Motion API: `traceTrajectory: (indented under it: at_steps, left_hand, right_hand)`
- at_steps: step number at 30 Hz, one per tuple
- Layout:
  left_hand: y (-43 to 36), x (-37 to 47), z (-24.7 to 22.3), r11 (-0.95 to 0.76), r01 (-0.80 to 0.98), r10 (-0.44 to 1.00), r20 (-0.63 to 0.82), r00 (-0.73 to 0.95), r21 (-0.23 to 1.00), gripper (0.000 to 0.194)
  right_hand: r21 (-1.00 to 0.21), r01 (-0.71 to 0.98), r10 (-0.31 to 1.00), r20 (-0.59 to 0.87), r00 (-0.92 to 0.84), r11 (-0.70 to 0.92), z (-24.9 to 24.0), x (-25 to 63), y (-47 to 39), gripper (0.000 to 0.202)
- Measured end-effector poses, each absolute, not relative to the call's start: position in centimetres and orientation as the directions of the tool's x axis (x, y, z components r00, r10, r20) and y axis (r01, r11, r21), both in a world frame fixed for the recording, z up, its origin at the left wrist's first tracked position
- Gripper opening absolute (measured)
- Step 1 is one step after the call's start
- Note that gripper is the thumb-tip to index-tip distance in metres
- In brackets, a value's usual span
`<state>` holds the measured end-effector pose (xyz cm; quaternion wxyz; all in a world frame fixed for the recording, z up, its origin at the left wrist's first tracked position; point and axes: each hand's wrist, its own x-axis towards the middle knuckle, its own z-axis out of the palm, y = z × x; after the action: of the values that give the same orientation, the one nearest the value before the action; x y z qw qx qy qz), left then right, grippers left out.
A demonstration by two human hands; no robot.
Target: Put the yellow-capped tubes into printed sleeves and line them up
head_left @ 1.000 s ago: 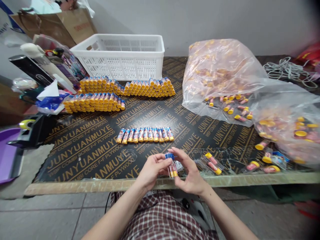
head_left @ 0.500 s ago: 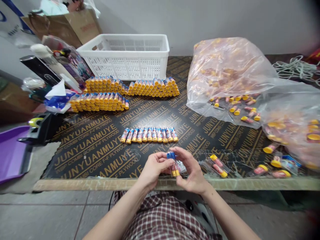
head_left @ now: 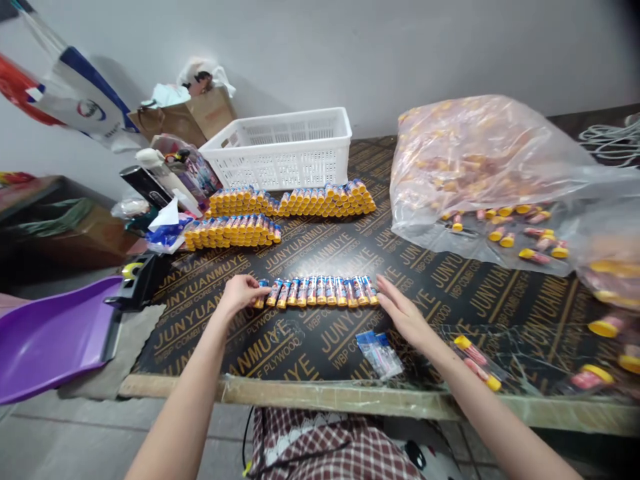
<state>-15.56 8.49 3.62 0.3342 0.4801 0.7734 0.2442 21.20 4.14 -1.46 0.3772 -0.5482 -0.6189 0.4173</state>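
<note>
A row of several small tubes [head_left: 321, 291] with blue tops and yellow bottoms lies side by side on the dark printed board [head_left: 320, 347]. At the row's left end my left hand [head_left: 243, 293] has its fingers closed on the end tube [head_left: 261, 293]. My right hand [head_left: 400, 308] is at the right end, fingers stretched out and beside the last tube. Small clear packets with blue tops [head_left: 379, 355] lie near the front edge, left of my right forearm. Pink-filled tubes with yellow caps [head_left: 477, 361] lie by that forearm.
Stacked tubes [head_left: 233, 232] stand behind the row, before a white basket [head_left: 285, 150]. A large clear bag of yellow-capped tubes [head_left: 480, 160] fills the back right. A purple dustpan [head_left: 65, 333], bottles [head_left: 165, 177] and a paper bag [head_left: 200, 117] are at the left.
The tube that was between both hands has left that spot, and the row has a tube more at its left end. My hands have moved apart to the row's ends. The view has shifted left.
</note>
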Motion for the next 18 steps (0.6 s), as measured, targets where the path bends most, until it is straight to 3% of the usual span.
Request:
traceTrajectory:
  at_steps: [9, 13, 16, 18]
  left_hand:
    - [7.3, -15.7, 1.5, 0.341, 0.787, 0.94, -0.184, -0.287, 0.514, 0.043]
    - [6.0, -14.3, 2.5, 0.383, 0.844, 0.907, 0.018, -0.42, 0.375, 0.038]
    - [3.4, -9.8, 3.1, 0.195, 0.799, 0.897, 0.226, -0.379, 0.569, 0.035]
    - [1.7, -5.6, 2.8, 0.044, 0.717, 0.964, 0.157, -0.212, 0.695, 0.029]
  right_hand:
    - [-0.86, 0.49, 0.986, 0.078, -0.146, 0.141, -0.3, 20.3, 4.5, 0.045]
    - [-0.783, 0.597, 0.985, 0.135, -0.111, 0.174, 1.9, 23.0, 2.9, 0.046]
    - [-0.573, 0.81, 0.986, 0.159, -0.039, 0.125, 3.4, 27.1, 1.0, 0.045]
    - [-0.413, 0.908, 0.997, 0.062, -0.044, 0.066, 3.6, 30.0, -0.1, 0.044]
